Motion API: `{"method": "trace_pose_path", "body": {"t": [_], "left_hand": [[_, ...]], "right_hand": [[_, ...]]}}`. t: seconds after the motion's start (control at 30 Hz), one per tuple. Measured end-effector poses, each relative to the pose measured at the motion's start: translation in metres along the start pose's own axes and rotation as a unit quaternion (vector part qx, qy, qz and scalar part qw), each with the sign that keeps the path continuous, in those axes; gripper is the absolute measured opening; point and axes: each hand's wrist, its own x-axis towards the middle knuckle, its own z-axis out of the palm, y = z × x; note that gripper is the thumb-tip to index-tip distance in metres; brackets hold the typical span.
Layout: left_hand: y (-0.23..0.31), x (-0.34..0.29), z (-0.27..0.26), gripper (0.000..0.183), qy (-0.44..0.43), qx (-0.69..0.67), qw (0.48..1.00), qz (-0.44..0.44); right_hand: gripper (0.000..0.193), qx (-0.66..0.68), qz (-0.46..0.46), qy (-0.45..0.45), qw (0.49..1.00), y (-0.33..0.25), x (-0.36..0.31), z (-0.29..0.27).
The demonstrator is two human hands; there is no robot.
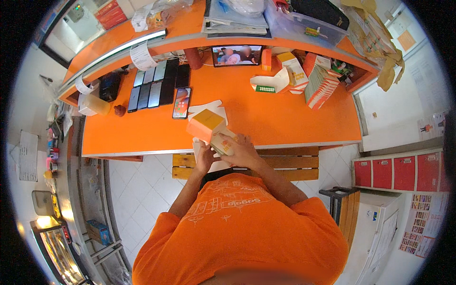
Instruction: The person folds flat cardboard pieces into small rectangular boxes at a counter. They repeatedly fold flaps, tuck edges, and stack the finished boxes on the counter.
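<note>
A folded cardboard food box (207, 122), mustard yellow on one face with orange and cream sides, is held between both hands at the desk's front edge. My left hand (205, 159) grips its lower flap, thumb up against the cardboard. From the other side, my right hand (241, 151) wraps round the cream side panel, fingers over its printed face. White card (219, 165) shows below the hands, partly covered by them. Just behind the box, a flat white cardboard piece (216, 107) lies on the orange desk (275, 123).
A lit phone (181, 103) lies left of the box, near several more phones (155, 95) in rows. At the back stands a tablet (236, 56). Stacked flattened cartons (321, 88) and an open carton (271, 81) sit right. A slatted wooden bench (289, 164) is below the desk edge.
</note>
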Motion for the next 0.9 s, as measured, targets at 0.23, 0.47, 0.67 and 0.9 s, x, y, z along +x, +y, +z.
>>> {"method": "trace_pose_path", "body": {"t": [0.23,0.47,0.67,0.9], "left_hand": [[0.003,-0.003,0.007,0.070,0.136,0.234,0.951,0.150],[0.013,-0.011,0.003,0.064,0.081,0.247,0.964,0.057],[0.006,-0.009,0.013,0.070,0.066,0.300,0.948,0.079],[0.010,-0.014,0.004,0.069,0.095,0.261,0.959,0.062]], "right_hand": [[0.059,0.062,0.039,-0.137,0.988,0.078,0.059,-0.031],[0.081,-0.096,0.167,0.109,0.975,0.226,0.153,-0.038],[0.069,-0.192,0.317,0.080,0.925,0.204,0.184,-0.007],[0.033,-0.188,0.185,0.058,0.963,0.193,0.143,-0.007]]}}
